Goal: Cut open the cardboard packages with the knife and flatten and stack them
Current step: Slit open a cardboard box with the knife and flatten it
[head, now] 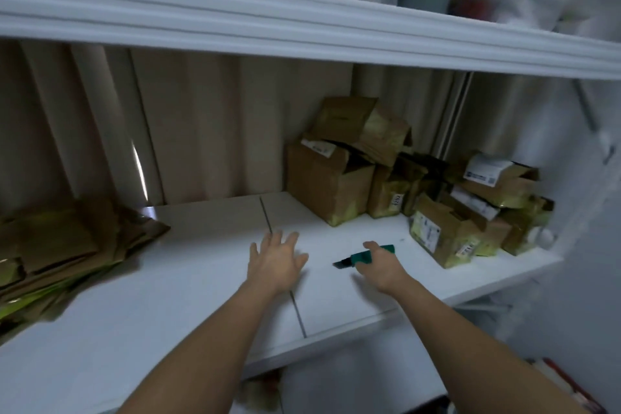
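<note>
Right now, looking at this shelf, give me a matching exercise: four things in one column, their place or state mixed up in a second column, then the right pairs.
Things:
1. knife
2. left hand
3. flat cardboard
4. boxes

Place or state:
A. stacked at the left end of the shelf
B. piled unflattened at the right end
C. open, fingers spread, holding nothing
D. gripped in the right hand, blade pointing left

Pairs: 1-D, 2-C, 3-A, 4-B
</note>
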